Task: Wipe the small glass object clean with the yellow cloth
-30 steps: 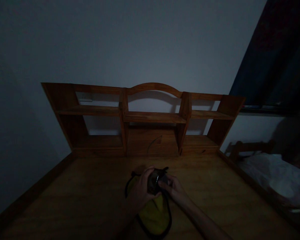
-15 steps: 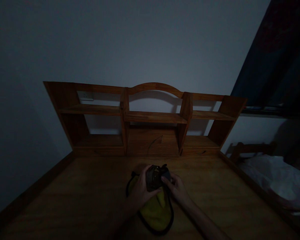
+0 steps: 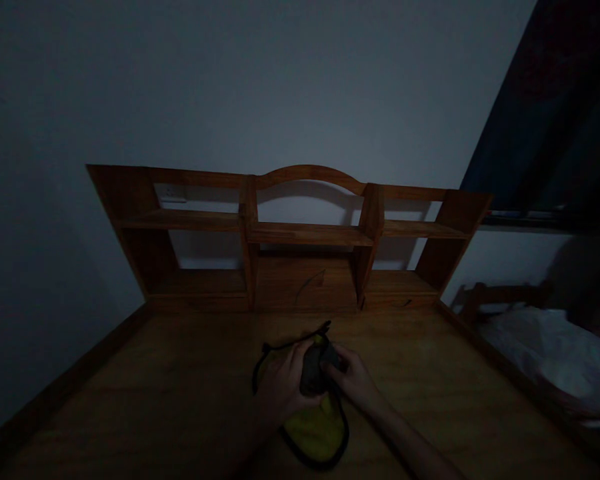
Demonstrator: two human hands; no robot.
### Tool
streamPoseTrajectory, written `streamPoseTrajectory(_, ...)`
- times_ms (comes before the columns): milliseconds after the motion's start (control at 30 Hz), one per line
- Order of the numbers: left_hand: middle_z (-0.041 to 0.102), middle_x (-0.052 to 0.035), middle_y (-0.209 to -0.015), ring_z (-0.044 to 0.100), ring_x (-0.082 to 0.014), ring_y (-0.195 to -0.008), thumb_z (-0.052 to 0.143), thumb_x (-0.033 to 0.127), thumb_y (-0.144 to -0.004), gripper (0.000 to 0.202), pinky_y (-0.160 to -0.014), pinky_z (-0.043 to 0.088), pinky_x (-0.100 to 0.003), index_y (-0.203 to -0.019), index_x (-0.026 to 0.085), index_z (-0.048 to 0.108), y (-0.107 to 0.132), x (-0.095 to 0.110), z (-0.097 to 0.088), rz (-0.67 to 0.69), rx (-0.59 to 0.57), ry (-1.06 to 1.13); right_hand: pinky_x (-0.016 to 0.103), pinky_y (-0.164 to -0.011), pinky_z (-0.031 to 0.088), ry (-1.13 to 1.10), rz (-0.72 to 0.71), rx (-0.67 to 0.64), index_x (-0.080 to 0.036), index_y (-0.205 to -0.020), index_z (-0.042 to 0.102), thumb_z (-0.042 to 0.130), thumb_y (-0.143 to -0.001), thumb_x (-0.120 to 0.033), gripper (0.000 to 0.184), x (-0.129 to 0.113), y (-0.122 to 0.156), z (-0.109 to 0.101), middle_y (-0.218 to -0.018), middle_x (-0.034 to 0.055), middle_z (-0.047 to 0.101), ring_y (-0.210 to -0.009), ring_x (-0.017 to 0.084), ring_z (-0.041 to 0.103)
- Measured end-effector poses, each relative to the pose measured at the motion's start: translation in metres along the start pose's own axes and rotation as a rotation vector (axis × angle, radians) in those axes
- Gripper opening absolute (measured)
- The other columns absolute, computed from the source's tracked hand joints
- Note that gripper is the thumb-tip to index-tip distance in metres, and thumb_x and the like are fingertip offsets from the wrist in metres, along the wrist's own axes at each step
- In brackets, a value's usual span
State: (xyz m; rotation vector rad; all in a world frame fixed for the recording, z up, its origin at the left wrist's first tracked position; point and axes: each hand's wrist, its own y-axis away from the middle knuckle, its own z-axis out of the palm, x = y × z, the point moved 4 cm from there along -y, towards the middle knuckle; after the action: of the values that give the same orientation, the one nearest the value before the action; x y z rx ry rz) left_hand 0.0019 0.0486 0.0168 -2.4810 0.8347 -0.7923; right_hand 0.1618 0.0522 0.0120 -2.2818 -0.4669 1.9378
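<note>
A yellow cloth (image 3: pixel 316 432) with black edging lies on the desk, partly bunched up under my hands. My left hand (image 3: pixel 286 381) curls around a small dark grey, rounded object (image 3: pixel 312 375), thumb below and fingers above. In the dim light I cannot make out its kind. From the other side my right hand (image 3: pixel 351 375) pinches dark grey material at the object's right, perhaps the cloth's other face. Just above the hands, the cloth's black edge rises to a point.
A wooden shelf unit (image 3: pixel 310 235) with several compartments stands at the back of the wooden desk (image 3: pixel 130 387). A wall socket (image 3: pixel 172 195) shows through its left part. Right of the desk lies a white plastic-like bundle (image 3: pixel 555 353), below a dark curtain (image 3: pixel 550 120).
The dark, shiny object in my left hand has turned, and a dull grey surface now faces me. The cloth's black edge has come up above the hands.
</note>
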Motion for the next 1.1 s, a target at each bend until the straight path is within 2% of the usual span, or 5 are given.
streamPoseTrajectory(233, 0.058, -0.0119, -0.12, 0.062, -0.0277, -0.099, 0.069, 0.043, -0.058, 0.083, -0.085, 0.05, -0.036, -0.13, 0.017, 0.036, -0.001, 0.006, -0.003, 0.114, 0.036, -0.146, 0.026, -0.07, 0.048, 0.121, -0.033, 0.021, -0.016, -0.096, 0.064, 0.054, -0.081, -0.022, 0.02, -0.003, 0.002, 0.002, -0.084, 0.0025, 0.067, -0.078, 0.019, 0.061)
streamPoseTrajectory(400, 0.058, -0.0114, -0.12, 0.062, -0.0282, -0.1, 0.068, 0.05, -0.058, 0.084, -0.085, 0.049, -0.037, -0.129, 0.017, 0.037, -0.001, 0.006, -0.005, 0.078, 0.023, -0.134, 0.025, -0.066, 0.047, 0.286, -0.071, 0.019, -0.017, -0.094, 0.065, 0.047, -0.087, -0.025, 0.021, -0.006, 0.005, -0.001, -0.08, 0.0037, 0.069, -0.073, 0.019, 0.063)
streamPoseTrajectory(667, 0.059, -0.0095, -0.12, 0.06, -0.0287, -0.102, 0.07, 0.055, -0.053, 0.089, -0.086, 0.049, -0.036, -0.129, 0.021, 0.037, 0.002, 0.001, -0.001, 0.019, 0.04, -0.11, 0.023, -0.063, 0.045, 0.339, -0.117, -0.006, -0.019, -0.102, 0.063, 0.039, -0.092, -0.026, 0.027, -0.007, 0.008, -0.002, -0.079, 0.004, 0.068, -0.068, 0.017, 0.063)
streamPoseTrajectory(900, 0.058, -0.0105, -0.12, 0.06, -0.0287, -0.103, 0.068, 0.057, -0.055, 0.088, -0.084, 0.049, -0.036, -0.129, 0.02, 0.037, 0.0, -0.002, -0.002, 0.032, 0.01, -0.151, 0.028, -0.074, 0.048, 0.038, -0.019, 0.0, -0.016, -0.102, 0.064, 0.05, -0.086, -0.031, 0.026, 0.0, 0.002, 0.002, -0.09, 0.0047, 0.068, -0.085, 0.021, 0.062)
streamPoseTrajectory(1100, 0.059, -0.0103, -0.119, 0.06, -0.0289, -0.102, 0.07, 0.057, -0.052, 0.091, -0.084, 0.049, -0.036, -0.129, 0.02, 0.037, -0.001, -0.004, 0.0, 0.056, -0.007, -0.172, 0.028, -0.075, 0.047, -0.053, 0.048, -0.035, -0.016, -0.097, 0.065, 0.061, -0.072, -0.019, 0.026, 0.005, -0.002, 0.004, -0.089, 0.0021, 0.068, -0.084, 0.02, 0.061)
